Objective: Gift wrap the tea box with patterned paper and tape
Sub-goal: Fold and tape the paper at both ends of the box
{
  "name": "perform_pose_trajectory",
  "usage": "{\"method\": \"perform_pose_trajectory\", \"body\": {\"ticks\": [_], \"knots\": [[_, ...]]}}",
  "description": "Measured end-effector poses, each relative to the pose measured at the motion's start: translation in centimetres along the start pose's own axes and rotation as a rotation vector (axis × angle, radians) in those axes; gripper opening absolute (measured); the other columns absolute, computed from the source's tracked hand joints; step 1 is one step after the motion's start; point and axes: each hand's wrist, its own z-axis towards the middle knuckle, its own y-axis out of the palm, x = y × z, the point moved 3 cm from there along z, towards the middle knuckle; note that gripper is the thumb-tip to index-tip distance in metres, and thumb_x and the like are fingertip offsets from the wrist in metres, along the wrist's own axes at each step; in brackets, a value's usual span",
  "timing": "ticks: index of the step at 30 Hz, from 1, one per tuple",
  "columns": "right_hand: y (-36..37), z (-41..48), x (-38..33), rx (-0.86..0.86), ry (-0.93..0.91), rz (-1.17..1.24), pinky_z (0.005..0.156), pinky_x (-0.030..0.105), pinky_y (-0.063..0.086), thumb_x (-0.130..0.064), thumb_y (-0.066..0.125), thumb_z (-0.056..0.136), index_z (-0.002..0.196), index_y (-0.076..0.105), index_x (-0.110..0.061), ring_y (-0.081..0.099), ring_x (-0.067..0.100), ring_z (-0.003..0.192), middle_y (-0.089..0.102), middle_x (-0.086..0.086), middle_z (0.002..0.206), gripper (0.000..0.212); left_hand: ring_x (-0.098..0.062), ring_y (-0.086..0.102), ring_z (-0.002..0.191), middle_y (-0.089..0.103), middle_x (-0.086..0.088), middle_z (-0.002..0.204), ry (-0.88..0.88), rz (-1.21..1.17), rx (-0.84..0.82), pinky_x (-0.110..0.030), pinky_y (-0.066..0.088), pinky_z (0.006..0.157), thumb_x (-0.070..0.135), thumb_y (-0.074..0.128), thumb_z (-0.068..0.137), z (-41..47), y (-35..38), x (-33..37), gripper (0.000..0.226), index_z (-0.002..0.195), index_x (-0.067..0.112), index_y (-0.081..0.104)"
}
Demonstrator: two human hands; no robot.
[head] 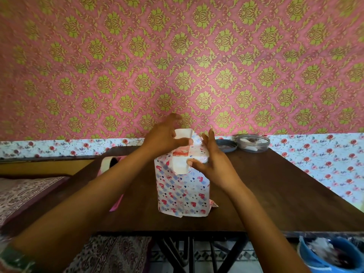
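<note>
Fingers point(210, 137) of the right hand point(214, 166) spread straight, thumb pressing the paper point(183, 192) against the box point(180, 153) standing upright on the table point(275, 194), while the left hand point(163, 136) pinches the top flap point(182, 133): the end fold seems in hand, and next that flap needs creasing flat for taping.

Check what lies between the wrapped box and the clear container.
A grey round lid on the table, partly hidden by the right hand; head view.

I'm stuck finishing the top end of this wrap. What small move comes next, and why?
Probably fold the upright white flap down over the top and hold it for taping: the box's red label shows there, and the left hand and right hand steady the wrapped box.
</note>
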Motion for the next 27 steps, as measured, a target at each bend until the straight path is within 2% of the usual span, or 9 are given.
{"method": "perform_pose_trajectory", "body": {"ticks": [2, 3, 5, 9, 14, 18, 22, 25, 27], "knots": [[0.0, -0.2, -0.1, 0.003, -0.011, -0.024, 0.1, 0.029, 0.035, -0.039, 0.059, 0.087, 0.144, -0.018, -0.015, 0.039, 0.024, 0.132, 0.027, 0.005, 0.153, 0.099, -0.035, 0.03, 0.136, 0.027, -0.009, 0.151, -0.082, 0.086, -0.126, -0.048, 0.035, 0.107, 0.059, 0.068, 0.069, 0.6, 1.4, -0.6, 0.103, 0.146, 0.031, 0.006], [-0.1, -0.3, -0.1, 0.006, -0.013, -0.025, 0.099, 0.028, 0.035, -0.039, 0.058, 0.087, 0.144, -0.018, -0.015, 0.041, 0.023, 0.131, 0.028, 0.005, 0.153, 0.098, -0.036, 0.015, 0.142, 0.009, -0.007, 0.157, -0.111, 0.126, -0.191, -0.052, 0.025, 0.112, 0.063, 0.065, 0.069, 0.8, 2.0, -0.8, 0.108, 0.147, 0.033, -0.004], [-0.1, -0.4, -0.1, 0.006, -0.01, -0.016, 0.097, 0.027, 0.036, -0.041, 0.058, 0.087, 0.145, -0.017, -0.016, 0.041, 0.022, 0.131, 0.028, 0.003, 0.153, 0.098, -0.035, 0.002, 0.144, -0.004, -0.005, 0.158, -0.128, 0.173, -0.285, -0.053, 0.017, 0.115, 0.063, 0.061, 0.073, 1.4, 2.7, -0.8, 0.109, 0.146, 0.032, -0.014], [0.2, -0.2, 0.2, -0.003, 0.01, -0.04, 0.091, 0.03, 0.041, -0.043, 0.058, 0.086, 0.146, -0.015, -0.015, 0.05, 0.024, 0.122, 0.031, 0.003, 0.152, 0.099, -0.034, 0.022, 0.141, 0.009, -0.006, 0.158, -0.186, 0.106, -0.351, -0.046, 0.03, 0.111, 0.056, 0.06, 0.079, 2.2, 2.8, -0.6, 0.104, 0.147, 0.029, -0.014], [0.1, -0.1, 0.3, -0.017, 0.008, -0.054, 0.091, 0.033, 0.041, -0.045, 0.059, 0.085, 0.148, -0.011, -0.012, 0.049, 0.026, 0.123, 0.034, 0.008, 0.149, 0.1, -0.032, 0.038, 0.133, 0.03, -0.006, 0.152, -0.187, 0.045, -0.237, -0.038, 0.037, 0.103, 0.042, 0.059, 0.087, 2.1, 2.5, -0.7, 0.09, 0.148, 0.022, -0.003], [0.1, -0.4, 0.7, -0.006, -0.014, -0.061, 0.087, 0.034, 0.042, -0.048, 0.057, 0.085, 0.148, -0.011, -0.014, 0.054, 0.026, 0.114, 0.037, 0.008, 0.148, 0.099, -0.035, 0.04, 0.131, 0.031, -0.013, 0.149, -0.214, -0.239, -0.332, -0.042, 0.037, 0.105, 0.035, 0.062, 0.085, 1.5, 1.5, -1.0, 0.089, 0.148, 0.027, -0.001], [0.3, -0.4, 0.8, -0.009, -0.034, -0.071, 0.077, 0.029, 0.041, -0.048, 0.052, 0.088, 0.149, -0.009, -0.017, 0.06, 0.024, 0.101, 0.041, 0.005, 0.146, 0.092, -0.032, 0.042, 0.129, 0.031, -0.012, 0.149, -0.146, -0.082, -0.373, -0.037, 0.038, 0.102, 0.045, 0.064, 0.08, 0.9, 1.5, -1.0, 0.096, 0.149, 0.028, -0.001], [-0.1, -1.1, 0.7, -0.019, -0.044, 0.046, 0.085, 0.031, 0.043, -0.044, 0.043, 0.094, 0.149, -0.004, -0.023, 0.059, 0.023, 0.105, 0.043, 0.01, 0.143, 0.075, -0.031, 0.036, 0.133, 0.024, -0.007, 0.153, -0.18, -0.1, -0.372, -0.041, 0.036, 0.107, 0.044, 0.065, 0.08, 1.6, 1.9, -1.3, 0.09, 0.148, 0.027, 0.008], [-0.6, -1.6, 0.7, -0.051, -0.036, 0.111, 0.092, 0.03, 0.04, -0.049, 0.04, 0.092, 0.149, 0.001, -0.029, 0.051, 0.021, 0.119, 0.042, 0.006, 0.145, 0.072, -0.028, 0.04, 0.13, 0.031, -0.006, 0.15, -0.19, -0.17, -0.317, -0.036, 0.039, 0.103, 0.031, 0.064, 0.086, 1.7, 1.8, -1.3, 0.075, 0.146, 0.023, 0.019]]}}
